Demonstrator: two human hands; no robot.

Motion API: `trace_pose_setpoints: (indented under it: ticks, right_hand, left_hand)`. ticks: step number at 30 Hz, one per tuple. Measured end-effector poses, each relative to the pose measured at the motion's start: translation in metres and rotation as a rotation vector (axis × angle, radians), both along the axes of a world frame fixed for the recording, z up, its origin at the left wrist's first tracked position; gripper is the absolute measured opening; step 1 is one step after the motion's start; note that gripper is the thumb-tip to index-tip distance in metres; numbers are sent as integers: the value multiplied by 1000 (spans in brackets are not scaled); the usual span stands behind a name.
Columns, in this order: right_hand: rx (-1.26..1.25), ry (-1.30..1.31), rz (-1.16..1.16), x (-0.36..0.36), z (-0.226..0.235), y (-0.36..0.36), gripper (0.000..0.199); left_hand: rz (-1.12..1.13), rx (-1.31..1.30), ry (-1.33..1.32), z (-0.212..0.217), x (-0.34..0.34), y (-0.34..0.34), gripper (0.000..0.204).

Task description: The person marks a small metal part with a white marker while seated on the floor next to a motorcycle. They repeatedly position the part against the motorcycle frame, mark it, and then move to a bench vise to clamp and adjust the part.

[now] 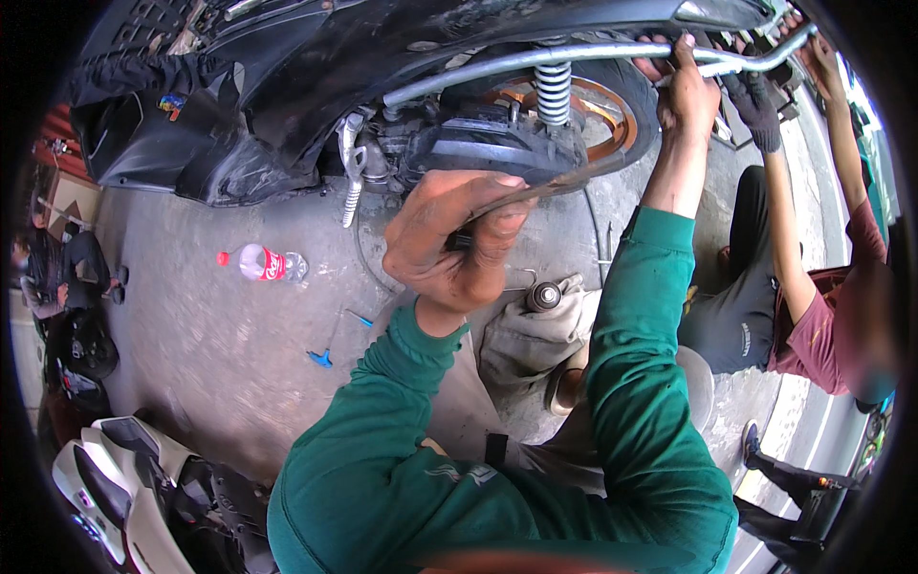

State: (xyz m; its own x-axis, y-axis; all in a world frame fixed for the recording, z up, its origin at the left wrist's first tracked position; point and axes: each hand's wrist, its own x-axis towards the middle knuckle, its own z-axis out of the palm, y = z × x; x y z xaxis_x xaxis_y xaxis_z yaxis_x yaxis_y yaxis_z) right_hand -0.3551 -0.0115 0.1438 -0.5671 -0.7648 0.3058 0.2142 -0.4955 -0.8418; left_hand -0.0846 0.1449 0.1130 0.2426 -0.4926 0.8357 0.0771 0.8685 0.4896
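Observation:
Close in front, my left hand [457, 239] pinches one end of a thin, dark, flat strip [574, 179]; its exact kind does not show. The strip points right, across the view of the scooter's rear wheel [626, 134]. Farther up, my right hand [687, 100] is closed round a bent silver metal tube [507, 63] that runs along the scooter's dark body [382, 43]. Beside it, a co-worker's gloved hand [755, 113] and bare hand [824, 67] are at the tube's right end. Below the tube stands a white coil-spring shock absorber [553, 94].
On the concrete floor lie a red-labelled plastic bottle [263, 263], a blue-handled tool [321, 358] and a grey cloth [535, 335] with a spray can [543, 297]. A co-worker [803, 325] crouches at right. Another scooter [124, 478] stands lower left; a person [72, 258] sits far left.

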Motion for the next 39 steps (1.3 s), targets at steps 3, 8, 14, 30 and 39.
trace_pose_setpoints:
  ticks: [3,8,14,30,39]
  right_hand:
    - [-27,39,3,-1,-1,1,39]
    - [44,-11,-83,-4,-5,-3,36]
    - [233,243,-121,1,7,13,41]
    - [40,-169,-65,5,1,-1,33]
    - [75,-134,-23,7,8,6,33]
  left_hand:
    - [-26,51,67,2,-4,4,17]
    - [-4,50,18,-3,-3,3,21]
    - [113,-7,-182,-12,4,5,26]
    - [-30,38,58,-14,-11,8,29]
    - [-36,-12,34,-4,-13,12,25]
